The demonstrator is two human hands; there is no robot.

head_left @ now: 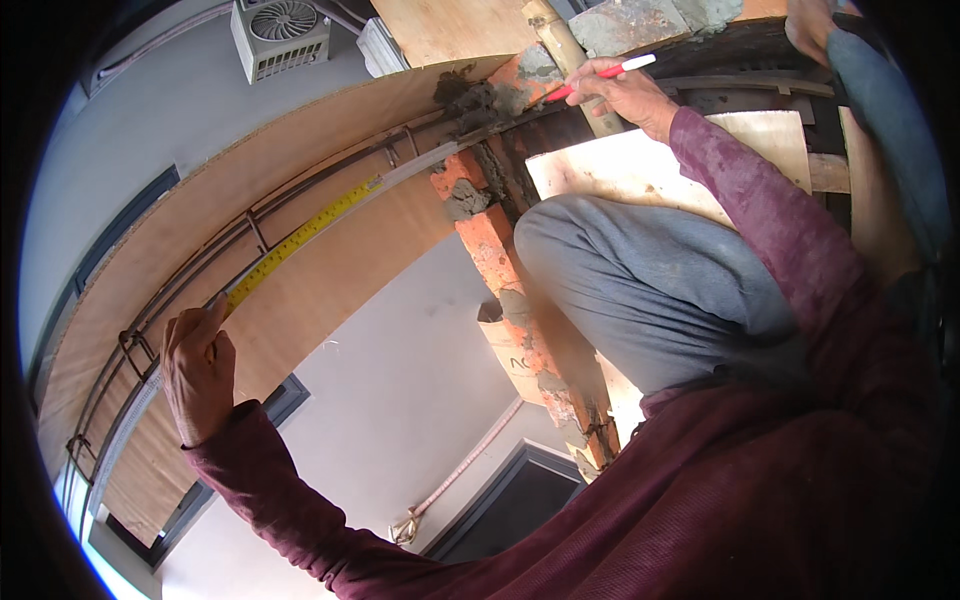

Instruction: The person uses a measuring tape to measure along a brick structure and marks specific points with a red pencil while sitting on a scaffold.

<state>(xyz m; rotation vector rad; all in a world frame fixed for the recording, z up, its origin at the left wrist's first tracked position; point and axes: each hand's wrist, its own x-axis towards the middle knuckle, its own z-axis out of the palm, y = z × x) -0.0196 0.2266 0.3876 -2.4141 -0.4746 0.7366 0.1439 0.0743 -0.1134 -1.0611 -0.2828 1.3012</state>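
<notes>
My left hand (pixel 200 372), at the left, is closed on one end of a yellow tape measure (pixel 305 232). The blade runs up and to the right along the plywood, beside a pale strip; the tape's case is mostly hidden by my fingers. At the upper right, my right hand (pixel 628 97) grips a red marker with a white end (pixel 637 64). Its red tip points left, towards the brick and mortar where the plywood ends. My right fingers are close to a round wooden pole (pixel 556 38).
Thin steel bars (pixel 250 228) run between a curved plywood board (pixel 270 140) and a lower plywood panel (pixel 350 270). A broken-edged brick wall (pixel 487 240) stands left of my bent knee (pixel 640 270). An outdoor fan unit (pixel 283 35) sits at top left; a pale board (pixel 770 140) lies beyond my knee.
</notes>
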